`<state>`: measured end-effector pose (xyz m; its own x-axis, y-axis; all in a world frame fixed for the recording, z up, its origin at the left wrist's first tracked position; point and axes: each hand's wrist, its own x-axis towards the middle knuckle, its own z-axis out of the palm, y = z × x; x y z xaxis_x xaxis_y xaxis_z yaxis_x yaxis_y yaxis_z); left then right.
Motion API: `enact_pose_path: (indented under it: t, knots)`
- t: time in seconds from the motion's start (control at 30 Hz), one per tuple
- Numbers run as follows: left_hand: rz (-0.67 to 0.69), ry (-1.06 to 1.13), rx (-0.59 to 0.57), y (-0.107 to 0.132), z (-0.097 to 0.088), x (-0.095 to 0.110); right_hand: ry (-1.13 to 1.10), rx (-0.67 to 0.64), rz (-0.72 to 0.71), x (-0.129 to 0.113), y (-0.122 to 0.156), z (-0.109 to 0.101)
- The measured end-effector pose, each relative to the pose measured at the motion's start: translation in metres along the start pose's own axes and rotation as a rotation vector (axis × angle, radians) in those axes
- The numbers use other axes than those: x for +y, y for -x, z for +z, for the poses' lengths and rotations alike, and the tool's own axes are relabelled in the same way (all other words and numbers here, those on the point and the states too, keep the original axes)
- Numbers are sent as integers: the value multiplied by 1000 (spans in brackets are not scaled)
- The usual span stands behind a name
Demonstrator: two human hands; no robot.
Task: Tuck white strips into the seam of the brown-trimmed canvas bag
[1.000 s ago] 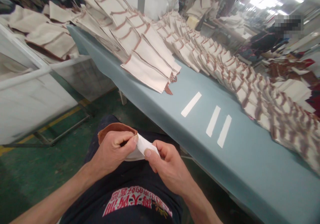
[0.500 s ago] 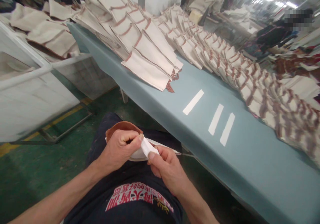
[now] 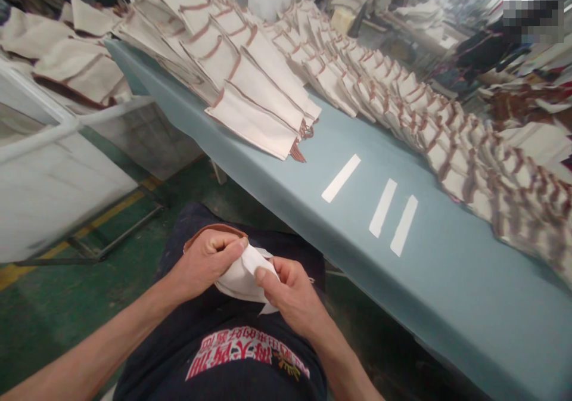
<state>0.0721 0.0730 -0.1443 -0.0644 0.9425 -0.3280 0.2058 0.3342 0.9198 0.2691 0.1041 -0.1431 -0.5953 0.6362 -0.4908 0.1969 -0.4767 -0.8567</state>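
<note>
From my end I see a cream piece [image 3: 239, 285] with a brown band [image 3: 220, 227] along its top edge, its body curving between the hands over the dark lap [image 3: 292, 241]. A white strip [image 3: 255, 258], slim and slightly bent, runs from its corner. My left hand [image 3: 206, 260] has its grip pinched tight, thumb against fingers, where strip and band meet; my right hand [image 3: 289, 286] has its grip closed on the strip's other end. Half a second ago the brown showed broadly; now it is thin, more cream shows, and a pale corner pokes out below the right hand. Three loose strips [image 3: 383, 208] lie unchanged on the desk [image 3: 429, 276].
</note>
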Motion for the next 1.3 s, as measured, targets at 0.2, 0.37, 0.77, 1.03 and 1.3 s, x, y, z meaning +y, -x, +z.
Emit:
enact_pose_path:
  t: [0.2,0.37,0.77,1.03,1.3]
  knots:
    - [2,7,3,-1,-4,9,-89,-4,-40,1,-1,-4]
    - [35,-2,18,0,0,14,-78,114,-104,0,-3,-6]
    - [121,-47,57,0,6,15,-241,250,-41,-8,-13,9]
    - [152,-87,125,-3,10,7,-246,393,-52,-7,-20,26]
    - [166,-70,154,-4,12,-2,-213,456,-101,9,-26,36]
